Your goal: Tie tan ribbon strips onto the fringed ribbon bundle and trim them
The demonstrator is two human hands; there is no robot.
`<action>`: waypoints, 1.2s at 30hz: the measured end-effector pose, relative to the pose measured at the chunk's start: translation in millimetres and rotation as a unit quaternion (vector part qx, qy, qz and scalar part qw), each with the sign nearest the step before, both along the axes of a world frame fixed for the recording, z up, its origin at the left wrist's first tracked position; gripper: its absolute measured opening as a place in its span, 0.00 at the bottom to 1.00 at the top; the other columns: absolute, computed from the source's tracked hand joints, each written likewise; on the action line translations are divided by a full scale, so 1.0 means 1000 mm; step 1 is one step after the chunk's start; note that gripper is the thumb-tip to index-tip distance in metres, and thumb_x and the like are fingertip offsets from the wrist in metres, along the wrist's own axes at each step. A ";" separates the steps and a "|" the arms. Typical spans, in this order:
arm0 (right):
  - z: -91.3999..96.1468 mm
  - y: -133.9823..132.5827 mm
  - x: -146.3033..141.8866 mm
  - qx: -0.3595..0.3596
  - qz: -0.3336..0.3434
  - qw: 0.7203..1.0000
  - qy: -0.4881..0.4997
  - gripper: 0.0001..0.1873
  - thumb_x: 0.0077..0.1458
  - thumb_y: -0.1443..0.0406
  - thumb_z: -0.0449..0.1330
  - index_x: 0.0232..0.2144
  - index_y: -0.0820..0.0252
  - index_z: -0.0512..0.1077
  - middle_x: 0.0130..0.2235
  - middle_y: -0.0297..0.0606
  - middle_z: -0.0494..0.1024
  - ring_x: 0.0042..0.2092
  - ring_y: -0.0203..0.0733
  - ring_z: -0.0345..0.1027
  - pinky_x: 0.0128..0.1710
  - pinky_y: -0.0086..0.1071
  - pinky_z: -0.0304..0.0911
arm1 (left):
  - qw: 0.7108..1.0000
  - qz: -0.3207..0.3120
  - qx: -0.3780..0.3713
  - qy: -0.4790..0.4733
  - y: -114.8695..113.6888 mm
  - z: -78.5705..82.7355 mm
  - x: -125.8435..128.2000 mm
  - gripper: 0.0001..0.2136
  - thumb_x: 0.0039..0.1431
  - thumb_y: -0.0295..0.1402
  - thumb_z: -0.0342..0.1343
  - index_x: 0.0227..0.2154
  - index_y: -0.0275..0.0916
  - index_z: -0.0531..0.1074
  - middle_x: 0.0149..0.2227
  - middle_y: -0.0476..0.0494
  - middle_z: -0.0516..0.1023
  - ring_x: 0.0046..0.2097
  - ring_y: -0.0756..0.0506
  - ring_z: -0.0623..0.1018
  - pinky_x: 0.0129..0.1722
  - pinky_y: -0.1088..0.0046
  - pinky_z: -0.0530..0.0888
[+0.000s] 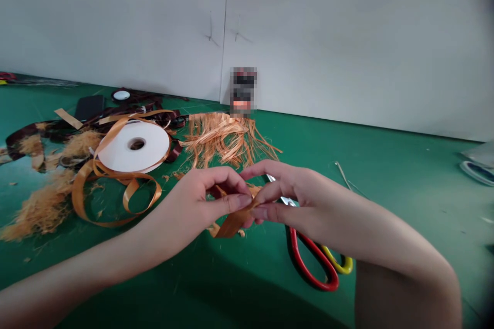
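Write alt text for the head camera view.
The left hand and right hand pinch a short strip of orange satin ribbon over a green cutting mat, beside scissors with red and yellow handles. Behind them lie a white ribbon spool, loose orange ribbon and a fringe of frayed orange strands.

The head-worn camera looks forward and down, close above the left hand (214,198) and right hand (287,198).

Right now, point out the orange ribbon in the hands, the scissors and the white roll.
Orange ribbon (231,224): head view, on the strip showing below the hands.
Scissors (309,245): head view, on the red handle loop.
White roll (154,146): head view, on its flat white face.
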State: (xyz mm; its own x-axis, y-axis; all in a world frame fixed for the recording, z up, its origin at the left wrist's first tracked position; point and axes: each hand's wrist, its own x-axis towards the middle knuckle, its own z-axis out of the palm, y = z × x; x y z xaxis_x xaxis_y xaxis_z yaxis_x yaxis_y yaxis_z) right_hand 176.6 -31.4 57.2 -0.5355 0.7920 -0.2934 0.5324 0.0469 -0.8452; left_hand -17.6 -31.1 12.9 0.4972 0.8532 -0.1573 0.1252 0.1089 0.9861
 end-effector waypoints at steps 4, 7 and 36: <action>-0.004 0.003 0.002 -0.027 -0.026 0.999 -0.003 0.16 0.57 0.70 0.56 0.49 0.53 0.69 0.35 0.30 0.84 0.41 0.37 0.78 0.40 0.28 0.69 | 0.999 0.016 -0.031 -0.001 0.004 -0.002 0.000 0.04 0.58 0.33 0.60 0.29 0.41 0.74 0.29 0.56 0.79 0.34 0.52 0.80 0.36 0.79 0.74; -0.005 0.005 0.005 -0.014 -0.059 0.997 -0.043 0.15 0.55 0.64 0.61 0.47 0.49 0.72 0.35 0.27 0.84 0.38 0.36 0.78 0.37 0.27 0.69 | 0.998 0.047 -0.025 0.016 0.007 0.000 -0.001 0.03 0.54 0.28 0.62 0.31 0.42 0.75 0.30 0.56 0.79 0.35 0.53 0.79 0.35 0.82 0.73; -0.006 -0.018 0.013 0.223 -0.171 0.938 -0.203 0.11 0.59 0.53 0.56 0.33 0.47 0.75 0.27 0.37 0.79 0.25 0.44 0.71 0.22 0.36 0.61 | 0.995 0.026 -0.092 0.033 0.002 0.008 -0.002 0.07 0.53 0.31 0.62 0.35 0.41 0.73 0.31 0.52 0.76 0.33 0.52 0.76 0.34 0.80 0.75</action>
